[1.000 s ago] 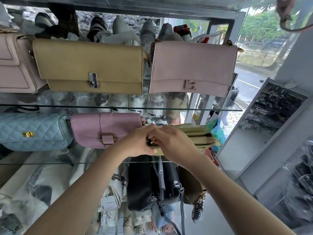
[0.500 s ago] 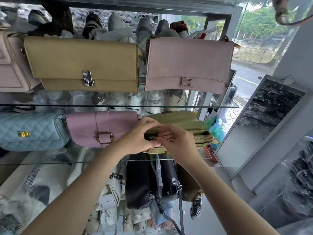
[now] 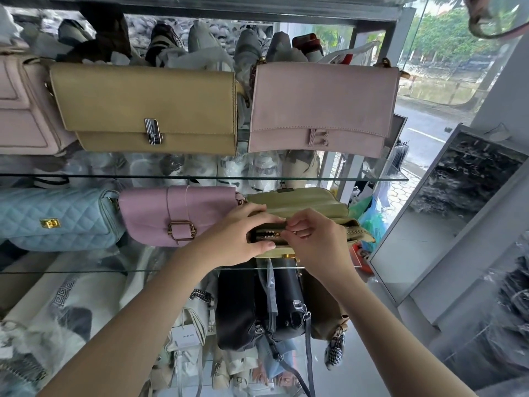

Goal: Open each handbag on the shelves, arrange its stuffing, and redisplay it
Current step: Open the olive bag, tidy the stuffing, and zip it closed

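A pale yellow-green handbag [image 3: 309, 203] lies on the middle glass shelf [image 3: 86, 271], its flap lifted back and a zipped compartment facing me. My left hand [image 3: 243, 236] grips the bag's left end, fingers over the top and thumb below. My right hand [image 3: 315, 239] pinches the gold zipper pull at the left part of the zip. The zipper teeth show between both hands. The bag's inside is hidden.
A mauve buckle bag [image 3: 177, 214] and a light blue quilted bag [image 3: 54, 219] stand left on the same shelf. A tan clasp bag [image 3: 146, 108] and a pink flap bag [image 3: 320, 108] sit above. Black bags [image 3: 257, 308] hang below. A mirror [image 3: 446, 207] leans at right.
The bag's flap has been lifted back, exposing the zip. My right hand has shifted onto the zipper pull while my left hand keeps holding the bag's left end.
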